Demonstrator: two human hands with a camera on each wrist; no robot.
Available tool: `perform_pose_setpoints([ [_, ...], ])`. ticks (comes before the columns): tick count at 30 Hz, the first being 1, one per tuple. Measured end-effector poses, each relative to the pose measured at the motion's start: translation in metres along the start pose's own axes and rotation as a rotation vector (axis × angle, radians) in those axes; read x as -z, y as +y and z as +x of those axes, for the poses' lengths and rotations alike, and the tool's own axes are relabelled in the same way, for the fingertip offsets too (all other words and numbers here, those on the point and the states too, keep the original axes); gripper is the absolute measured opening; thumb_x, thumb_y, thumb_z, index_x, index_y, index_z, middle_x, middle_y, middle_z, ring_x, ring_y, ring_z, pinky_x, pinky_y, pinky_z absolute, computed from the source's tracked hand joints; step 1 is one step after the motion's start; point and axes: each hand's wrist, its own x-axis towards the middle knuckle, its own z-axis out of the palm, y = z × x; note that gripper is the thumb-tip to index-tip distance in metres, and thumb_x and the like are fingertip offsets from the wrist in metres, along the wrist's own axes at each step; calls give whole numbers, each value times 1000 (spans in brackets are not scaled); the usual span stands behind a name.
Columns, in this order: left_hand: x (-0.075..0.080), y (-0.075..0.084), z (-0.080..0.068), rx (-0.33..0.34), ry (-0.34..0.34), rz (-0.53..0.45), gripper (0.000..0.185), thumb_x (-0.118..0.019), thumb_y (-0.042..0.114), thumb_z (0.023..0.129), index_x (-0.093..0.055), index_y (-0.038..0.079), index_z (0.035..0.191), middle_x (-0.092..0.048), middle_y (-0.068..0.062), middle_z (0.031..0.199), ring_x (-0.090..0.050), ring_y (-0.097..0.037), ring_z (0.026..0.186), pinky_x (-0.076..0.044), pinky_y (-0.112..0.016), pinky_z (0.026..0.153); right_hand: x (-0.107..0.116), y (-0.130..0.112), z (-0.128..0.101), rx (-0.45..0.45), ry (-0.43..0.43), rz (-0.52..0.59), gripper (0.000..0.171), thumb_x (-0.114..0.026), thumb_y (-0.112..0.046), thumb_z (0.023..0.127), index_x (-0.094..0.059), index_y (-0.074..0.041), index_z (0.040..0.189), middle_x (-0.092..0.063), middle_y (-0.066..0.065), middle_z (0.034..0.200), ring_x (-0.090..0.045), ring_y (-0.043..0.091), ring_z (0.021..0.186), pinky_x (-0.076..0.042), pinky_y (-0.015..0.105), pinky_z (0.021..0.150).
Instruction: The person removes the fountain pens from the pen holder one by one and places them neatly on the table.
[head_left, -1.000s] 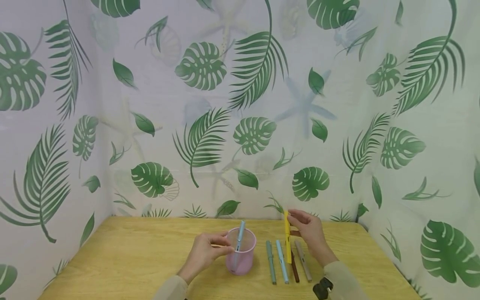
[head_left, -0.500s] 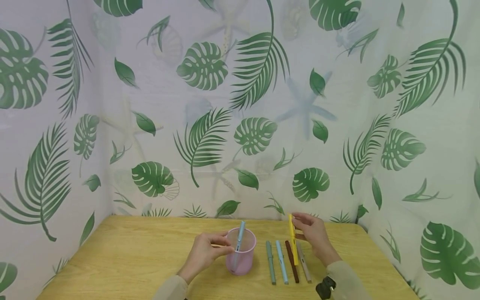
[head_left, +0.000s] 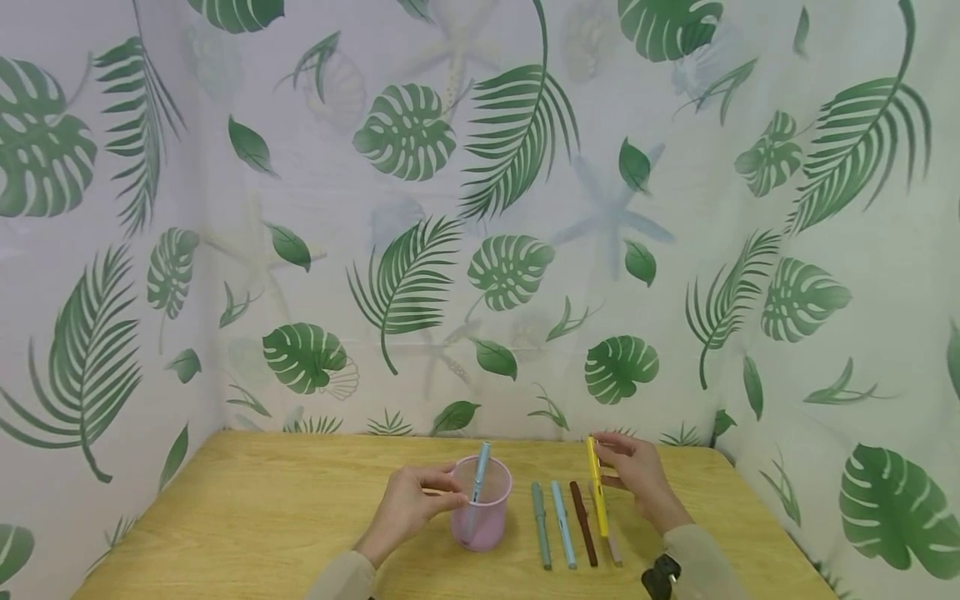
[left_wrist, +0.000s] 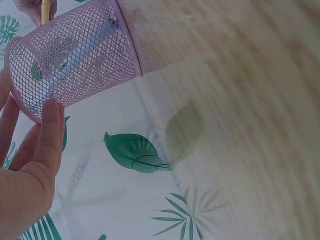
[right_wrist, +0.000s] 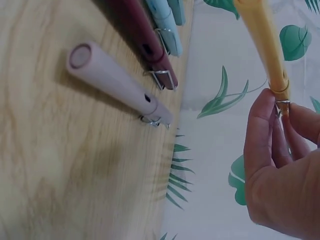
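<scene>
My left hand holds the rim of a pink mesh pen cup, thumb and fingers at its left side. A light blue pen leans inside the cup, its top above the rim. In the right wrist view, the fingertips of my right hand pinch a yellow pen near its clip end. That pen is raised over the table, tilted, and covers much of a taupe pen in the head view. Left of it lie a dark brown pen, another light blue pen and a grey-green pen.
The wooden table runs back to a white curtain printed with green leaves, which also encloses both sides. The lying pens form a row to the right of the cup. A dark device sits at the right wrist.
My right hand has carried the yellow pen rightward, from over the brown pen to over the taupe one, and slightly lower. My left hand and the cup have stayed put.
</scene>
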Motion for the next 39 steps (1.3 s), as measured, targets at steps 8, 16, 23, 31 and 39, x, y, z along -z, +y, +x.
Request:
perform_pose_setpoints([
  [8,0,0,1,-12,-7,9,10,-82,17,79,-79,12,86,-73,-13,111,-63,-34,119,-63,-25,77,7,11,0,13,-27,-71,39,-57,-15,100,-54,4,134,-58,26,131,-63,18,100,-63,41,82],
  [16,0,0,1,-1,-9,4,11,-82,19,79,-79,12,86,-71,-14,116,-62,-35,119,-62,-24,78,11,18,0,-3,-19,-82,40,-58,-16,99,-55,4,134,-59,25,130,-63,22,104,-63,41,81],
  [23,-1,2,4,-7,-5,19,9,-82,17,79,-79,12,86,-70,-14,119,-62,-34,120,-62,-23,77,18,25,2,-25,-20,-91,45,-58,-20,99,-52,3,138,-54,25,137,-61,21,109,-63,35,81],
  [31,-1,1,3,-10,-5,5,10,-83,17,79,-78,11,85,-69,-17,120,-62,-37,119,-62,-25,77,23,31,5,-59,-12,-96,44,-60,-23,99,-55,3,134,-57,24,133,-63,21,107,-63,38,83],
  [39,1,1,0,-5,-7,-1,12,-83,19,78,-79,11,86,-67,-19,123,-63,-36,118,-62,-25,77,30,40,9,-74,-2,-95,42,-63,-19,97,-57,5,130,-68,17,117,-67,12,89,-64,36,76],
])
